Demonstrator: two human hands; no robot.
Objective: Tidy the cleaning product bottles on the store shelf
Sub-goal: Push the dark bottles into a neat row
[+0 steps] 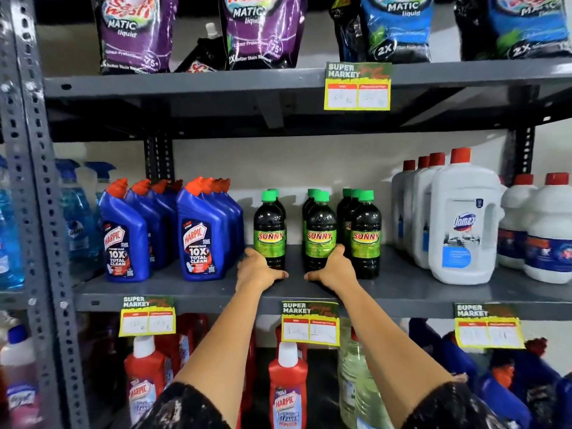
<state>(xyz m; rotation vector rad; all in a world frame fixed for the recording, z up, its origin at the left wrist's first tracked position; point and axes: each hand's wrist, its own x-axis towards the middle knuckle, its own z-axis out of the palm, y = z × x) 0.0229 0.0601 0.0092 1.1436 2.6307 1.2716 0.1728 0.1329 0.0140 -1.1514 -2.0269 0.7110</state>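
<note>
So I'm at the middle shelf sorting the Sunny bottles, the dark ones with green caps sitting between the blue Harpic bottles and the white Domex jugs. My left hand is wrapped round the base of the left Sunny bottle, thumb lying flat along the shelf in front, and my right hand does the same to the middle Sunny bottle, tucked in beside the right Sunny bottle. My fingers curl behind the bottles, so I honestly can't tell how tight they're clamped, but both hands look closed on their bottle and not spread. There's a noticeable gap between the left and middle rows, while the middle and right ones nearly touch, so I reckon the job here is evening that out. Tip from me: grip low like this and slide, don't lift, because tall narrow bottles tip easily and there are more lined up right behind each one. Keep the labels facing front and line the fronts up with the shelf edge, above the price tag.
</note>
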